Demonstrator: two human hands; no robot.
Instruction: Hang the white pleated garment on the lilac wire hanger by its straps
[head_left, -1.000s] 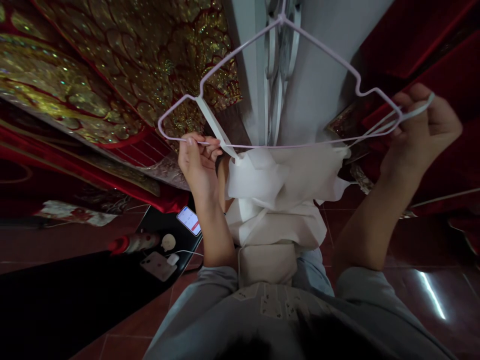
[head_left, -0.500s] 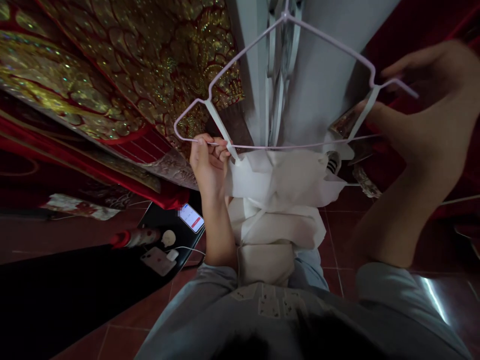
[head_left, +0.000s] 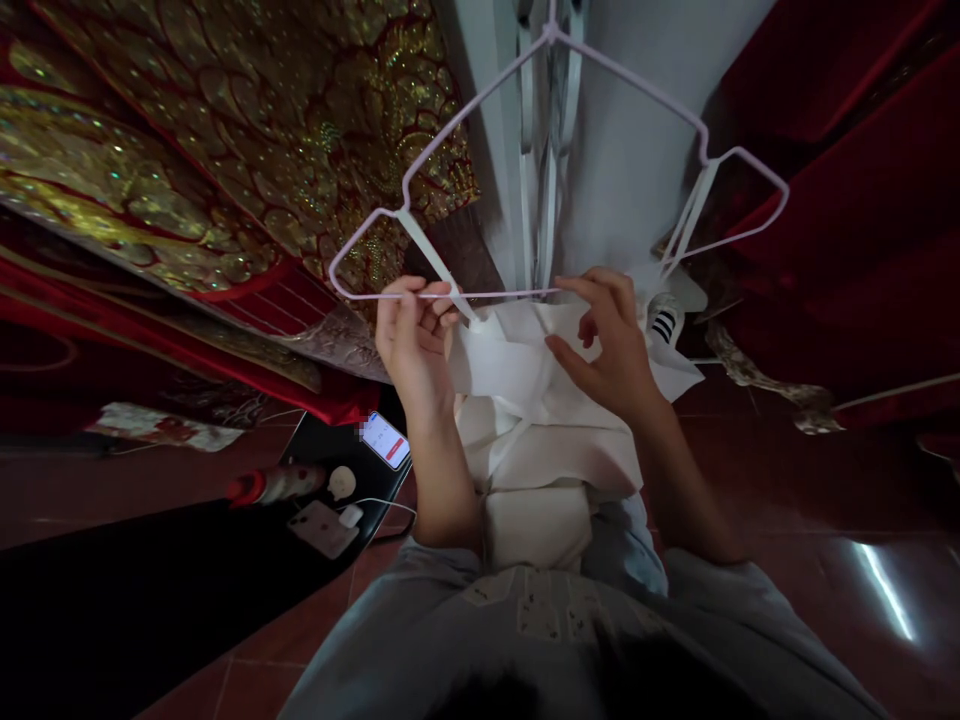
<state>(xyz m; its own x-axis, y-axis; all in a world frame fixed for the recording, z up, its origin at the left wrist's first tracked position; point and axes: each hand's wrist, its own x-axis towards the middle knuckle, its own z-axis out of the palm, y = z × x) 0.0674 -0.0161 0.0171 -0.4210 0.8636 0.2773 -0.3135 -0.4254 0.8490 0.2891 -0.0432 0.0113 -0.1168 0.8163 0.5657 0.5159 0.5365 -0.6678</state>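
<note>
A pale wire hanger (head_left: pixel 630 85) hangs in front of me, its hook out of view at the top. A white strappy garment (head_left: pixel 555 440) dangles from it, one strap looped in each shoulder notch. My left hand (head_left: pixel 411 340) pinches the hanger's bottom bar near the left strap. My right hand (head_left: pixel 607 345) is at the middle of the bar with its fingers spread over the white fabric, holding nothing.
Gold-embroidered red cloth (head_left: pixel 225 150) hangs at the left and dark red cloth (head_left: pixel 862 200) at the right. A black surface (head_left: pixel 150 590) at lower left carries a lit phone (head_left: pixel 386 440), a second phone (head_left: pixel 324 528) on a charger and a red-tipped tool (head_left: pixel 270 485). The floor is red tile.
My right hand let go of the hanger's right end, where the right strap now sits in its notch, and came down to the middle over the fabric. The left hand stayed put.
</note>
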